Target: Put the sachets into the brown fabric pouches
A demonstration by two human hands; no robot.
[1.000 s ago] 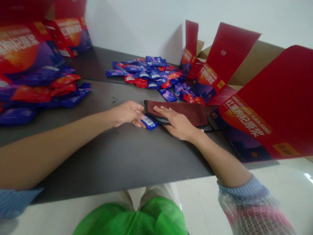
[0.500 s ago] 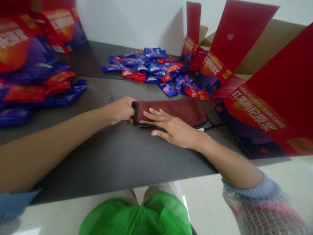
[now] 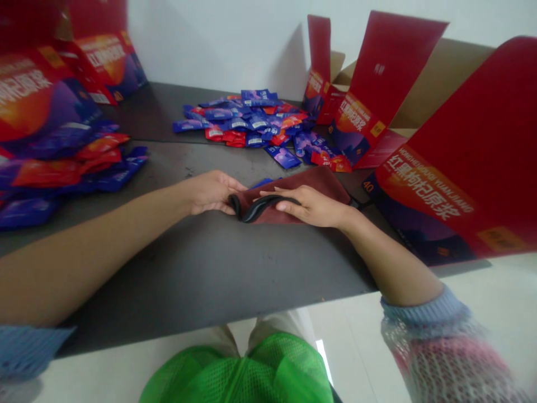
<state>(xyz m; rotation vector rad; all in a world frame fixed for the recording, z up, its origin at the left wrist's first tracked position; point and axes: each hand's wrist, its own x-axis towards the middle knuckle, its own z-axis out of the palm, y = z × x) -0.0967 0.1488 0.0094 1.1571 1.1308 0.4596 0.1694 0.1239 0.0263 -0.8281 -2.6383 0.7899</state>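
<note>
A dark red cloth pouch (image 3: 323,182) with black edging lies on the grey table, its near left part bent up in a wave. My left hand (image 3: 216,192) pinches the pouch's left end between thumb and fingers. On the pouch's middle, my right hand (image 3: 308,206) has its thumb and fingers closed round the raised black edge. A bit of a blue packet (image 3: 266,182) shows just behind the pouch, between my hands.
Blue and red packets (image 3: 251,120) lie heaped at the back of the grey table (image 3: 201,268). More packets (image 3: 100,162) are piled at the left, by printed red boxes (image 3: 111,64). Open red boxes (image 3: 428,184) with raised flaps line the right side.
The flat pouch has become folded and bent up at its left part. My right hand has gone from lying spread on it to gripping its edge. The blue packet behind it has come into view.
</note>
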